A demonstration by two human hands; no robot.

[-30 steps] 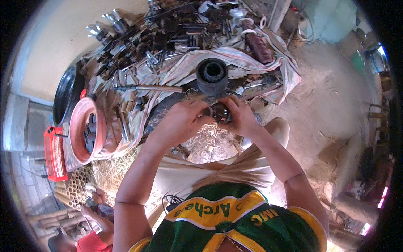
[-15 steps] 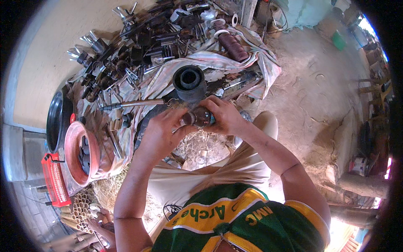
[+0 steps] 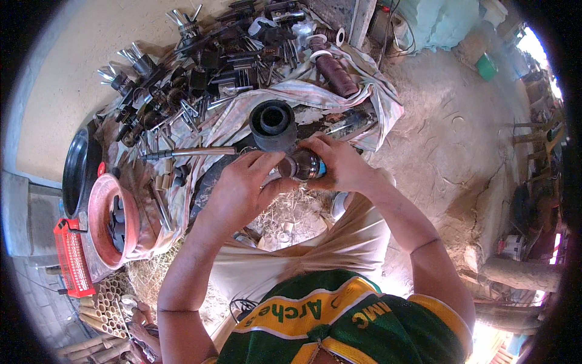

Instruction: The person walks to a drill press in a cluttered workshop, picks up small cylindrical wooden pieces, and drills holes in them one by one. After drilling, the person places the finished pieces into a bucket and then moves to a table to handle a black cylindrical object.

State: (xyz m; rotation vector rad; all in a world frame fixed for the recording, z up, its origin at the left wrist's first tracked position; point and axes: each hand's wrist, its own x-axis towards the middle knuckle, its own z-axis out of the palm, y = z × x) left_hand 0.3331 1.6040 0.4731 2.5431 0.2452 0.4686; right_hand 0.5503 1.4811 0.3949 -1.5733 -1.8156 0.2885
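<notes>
A small dark brown bottle point(image 3: 307, 163), shiny and with a bit of blue on its right side, lies sideways between my hands. My right hand point(image 3: 339, 162) is wrapped round its right end. With the fingers and thumb of my left hand point(image 3: 245, 182), I grip the narrower left end, which is partly hidden. Just beyond my fingers stands a black round pot point(image 3: 273, 144) with a smaller black ring inside its mouth. Left of the pot lies a tool with a pale rod and dark end point(image 3: 194, 151).
Many dark metal tools point(image 3: 212, 76) cover the striped cloth point(image 3: 370, 76) at the far left. A spool of brown cord point(image 3: 336, 76) lies beyond. To the left are a pink basin point(image 3: 97, 230), a black basin point(image 3: 76, 173), a red basket point(image 3: 73, 258) and stacked bamboo tubes point(image 3: 109, 312).
Both hands have shifted slightly right with the bottle, and more of the bottle's blue part shows. The bottle stays in my grip.
</notes>
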